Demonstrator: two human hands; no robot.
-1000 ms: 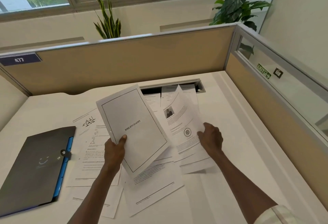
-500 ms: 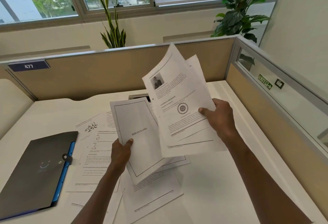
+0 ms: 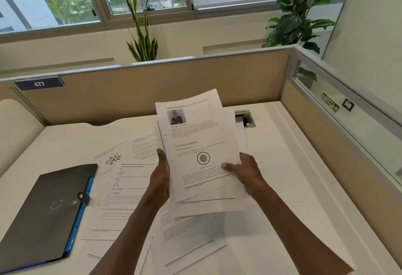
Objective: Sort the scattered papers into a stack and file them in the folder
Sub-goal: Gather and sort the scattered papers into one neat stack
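Both hands hold a loose stack of printed papers [image 3: 200,148] upright above the white desk [image 3: 289,187]. The top sheet carries a small portrait photo and a round emblem. My left hand [image 3: 160,181] grips the stack's left edge, and my right hand [image 3: 243,171] pinches its lower right edge with the thumb on the front. More sheets lie scattered flat on the desk: papers with diagrams [image 3: 121,179] to the left and a text page [image 3: 187,244] under my forearms. A dark closed folder [image 3: 46,211] with a blue spine and button clasp lies at the near left.
Tan cubicle partitions [image 3: 152,92] wall the desk at the back and right. A cable slot [image 3: 245,120] opens in the desk behind the held papers. Potted plants [image 3: 143,41] stand beyond the partition under the windows.
My right hand lifted the portrait sheets off the desk and brought them onto the bibliography page in my left hand. Both hands now hold one combined stack.
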